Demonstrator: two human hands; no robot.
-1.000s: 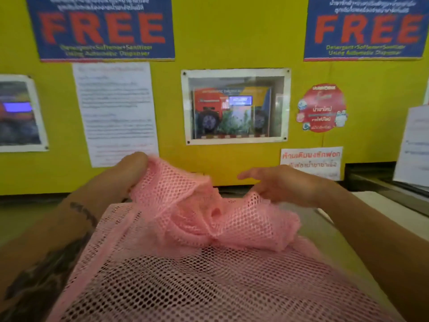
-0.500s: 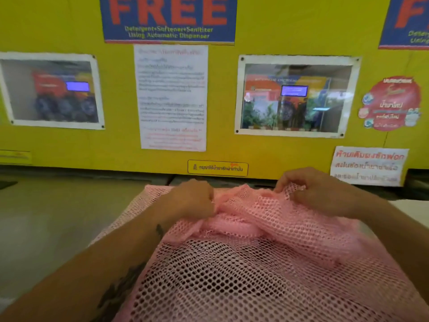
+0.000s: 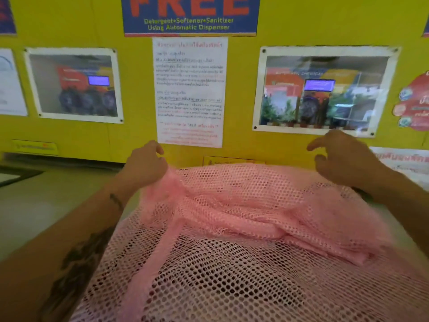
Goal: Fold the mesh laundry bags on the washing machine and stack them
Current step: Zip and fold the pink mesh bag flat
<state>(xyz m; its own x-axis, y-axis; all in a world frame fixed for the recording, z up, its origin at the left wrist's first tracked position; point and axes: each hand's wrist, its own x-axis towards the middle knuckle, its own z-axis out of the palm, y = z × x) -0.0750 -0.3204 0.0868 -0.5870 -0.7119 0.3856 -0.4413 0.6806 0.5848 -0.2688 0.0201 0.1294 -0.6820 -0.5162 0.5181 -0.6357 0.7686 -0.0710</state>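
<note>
While the pink mesh laundry bag (image 3: pixel 243 228) lies spread across the pale top of the washing machine (image 3: pixel 34 205), filling the lower middle of my view, I see it bunched into thick ridges along its far half. My left hand (image 3: pixel 145 167) is closed on the bag's far left corner, pinching a gathered wad of mesh. My right hand (image 3: pixel 343 159) hovers just above the far right edge, fingers (image 3: pixel 313 146) spread and curled, gripping nothing. Behind both hands stands a yellow wall (image 3: pixel 241 94) with a white instruction sheet (image 3: pixel 189 91) and a blue poster (image 3: pixel 189 15). The fold looks barely started, I judge. To do it well, I would take the right corner level with the left, pull the far edge taut so the ridges flatten, then bring both corners toward me together. Open mesh snags fingertips and slides, so a slow, even pull seems wise.
</note>
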